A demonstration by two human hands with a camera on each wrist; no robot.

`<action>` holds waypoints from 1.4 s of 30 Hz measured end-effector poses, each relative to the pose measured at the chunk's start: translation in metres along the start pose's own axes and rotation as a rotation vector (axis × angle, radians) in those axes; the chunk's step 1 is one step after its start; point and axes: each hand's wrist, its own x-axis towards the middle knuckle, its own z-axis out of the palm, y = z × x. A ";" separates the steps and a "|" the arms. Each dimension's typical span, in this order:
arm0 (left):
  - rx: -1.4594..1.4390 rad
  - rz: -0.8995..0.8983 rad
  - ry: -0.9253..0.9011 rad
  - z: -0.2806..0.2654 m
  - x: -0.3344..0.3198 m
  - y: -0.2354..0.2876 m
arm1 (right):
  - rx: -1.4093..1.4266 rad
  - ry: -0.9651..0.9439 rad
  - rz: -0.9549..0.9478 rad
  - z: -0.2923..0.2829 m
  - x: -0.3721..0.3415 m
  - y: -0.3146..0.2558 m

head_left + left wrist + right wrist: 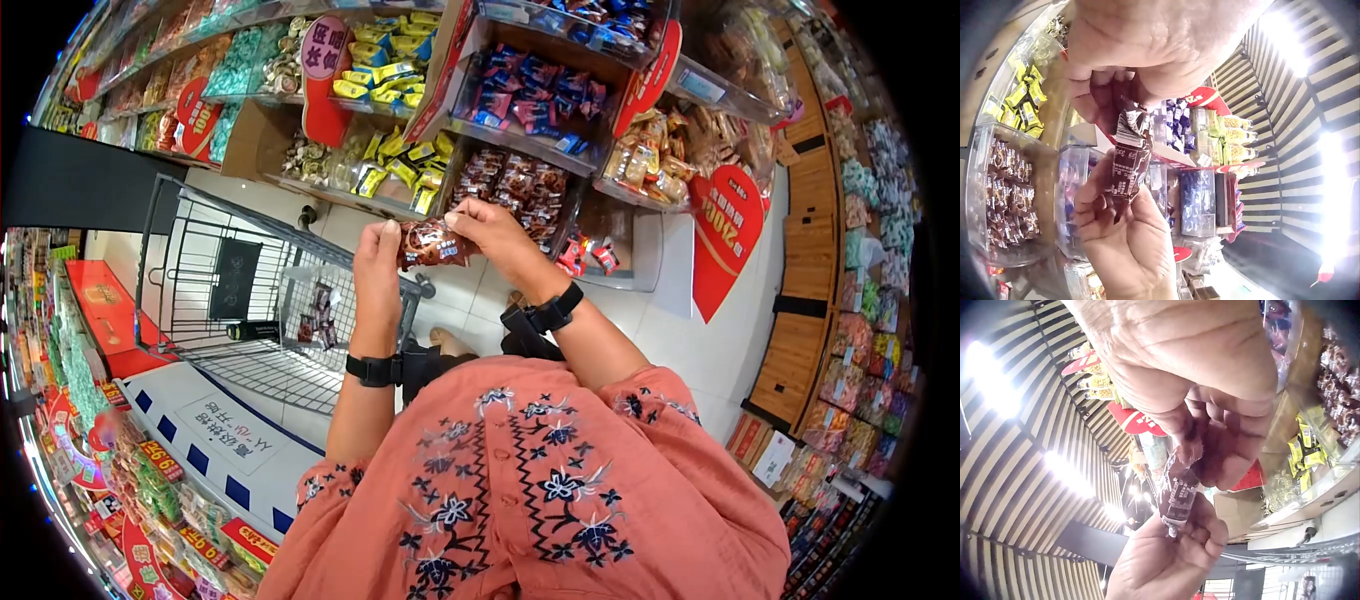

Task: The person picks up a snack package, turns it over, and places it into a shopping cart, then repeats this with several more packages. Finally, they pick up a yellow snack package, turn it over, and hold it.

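Between my two hands is a small glossy brown snack packet (432, 244), held up in front of the shelves. The left hand (376, 262) pinches one end, and the right hand (492, 236) pinches the other. In the left wrist view the back of the packet (1129, 153) shows a barcode and rows of white print. White print also shows on the packet (1179, 490) in the right wrist view. Similar brown packets (512, 190) fill a clear bin just beyond my hands.
A wire shopping cart (240, 290) stands at the left, with a clear bag of brown packets (318, 318) inside. Bins of yellow packets (405, 165) and pink-and-blue packets (535, 90) are ahead. A red heart-shaped sign (722, 235) hangs at the right.
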 end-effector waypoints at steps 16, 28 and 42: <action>0.085 -0.218 -0.052 0.000 0.001 -0.008 | 0.072 0.091 0.038 -0.008 0.001 0.010; 0.117 -0.236 -0.019 0.013 -0.004 -0.023 | 0.177 0.110 0.123 -0.026 0.004 0.032; 0.154 -0.331 -0.012 0.027 0.012 -0.049 | 0.270 0.079 0.211 -0.061 0.005 0.048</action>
